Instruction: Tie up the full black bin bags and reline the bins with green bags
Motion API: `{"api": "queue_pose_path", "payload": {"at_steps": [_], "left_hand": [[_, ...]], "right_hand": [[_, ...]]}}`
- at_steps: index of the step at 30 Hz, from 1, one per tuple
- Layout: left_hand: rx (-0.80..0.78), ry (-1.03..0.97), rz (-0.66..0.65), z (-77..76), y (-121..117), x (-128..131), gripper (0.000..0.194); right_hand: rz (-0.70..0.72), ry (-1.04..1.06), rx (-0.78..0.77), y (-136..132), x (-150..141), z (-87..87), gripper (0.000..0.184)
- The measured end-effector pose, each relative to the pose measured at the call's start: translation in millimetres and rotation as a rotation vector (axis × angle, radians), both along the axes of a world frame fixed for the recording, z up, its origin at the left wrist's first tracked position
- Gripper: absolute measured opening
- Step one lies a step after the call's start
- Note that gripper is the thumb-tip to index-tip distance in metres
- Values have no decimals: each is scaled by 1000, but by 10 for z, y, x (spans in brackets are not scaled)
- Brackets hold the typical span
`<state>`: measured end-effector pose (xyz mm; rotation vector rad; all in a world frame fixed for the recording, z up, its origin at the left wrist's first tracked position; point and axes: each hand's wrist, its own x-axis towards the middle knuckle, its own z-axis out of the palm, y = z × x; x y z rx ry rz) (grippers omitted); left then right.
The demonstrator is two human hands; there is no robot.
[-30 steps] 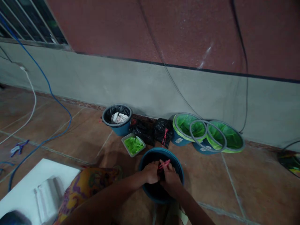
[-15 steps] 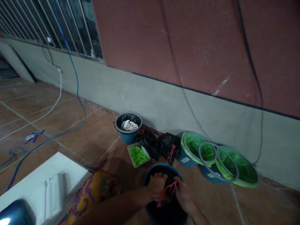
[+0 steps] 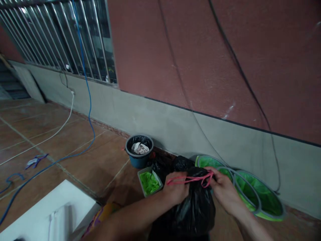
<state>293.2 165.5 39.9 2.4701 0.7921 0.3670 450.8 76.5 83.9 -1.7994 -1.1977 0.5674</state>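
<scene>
A full black garbage bag (image 3: pixel 194 211) hangs between my hands at the bottom middle, its neck gathered and a red drawstring (image 3: pixel 192 179) looped across the top. My left hand (image 3: pixel 175 189) is closed on the left side of the bag's neck and the drawstring. My right hand (image 3: pixel 223 187) pinches the drawstring at the right of the neck. What lies under the bag is dark, so the bin there is hard to make out. Behind it two more black bags, one of them a black bag (image 3: pixel 182 163), rest by the wall.
A blue bin with a black liner (image 3: pixel 139 160) holds crumpled paper. Beside it stands a small tray of green bags (image 3: pixel 150 182). Bins with green liners (image 3: pixel 260 190) stand right, grey rims on top. A white table (image 3: pixel 57 204) is lower left; a blue cable (image 3: pixel 91 127) crosses the floor.
The black garbage bag has come up out of the blue bin, with both hands rising with it. The view has tilted up a little.
</scene>
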Motion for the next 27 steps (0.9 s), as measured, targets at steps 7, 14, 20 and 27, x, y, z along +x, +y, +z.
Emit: {"api": "queue_pose_path", "payload": {"at_steps": [7, 14, 20, 27], "left_hand": [[147, -10, 39, 327, 615, 229, 27], [112, -32, 88, 112, 1169, 486, 29], [87, -72, -21, -554, 1620, 667, 50], [36, 58, -12, -1164, 1950, 775, 72]], "right_hand": [[-59, -32, 126, 566, 209, 179, 28], [-123, 84, 268, 1291, 481, -117, 24], [-268, 154, 377, 1890, 790, -860, 21], [-348, 186, 404, 2285, 949, -1729, 23]]}}
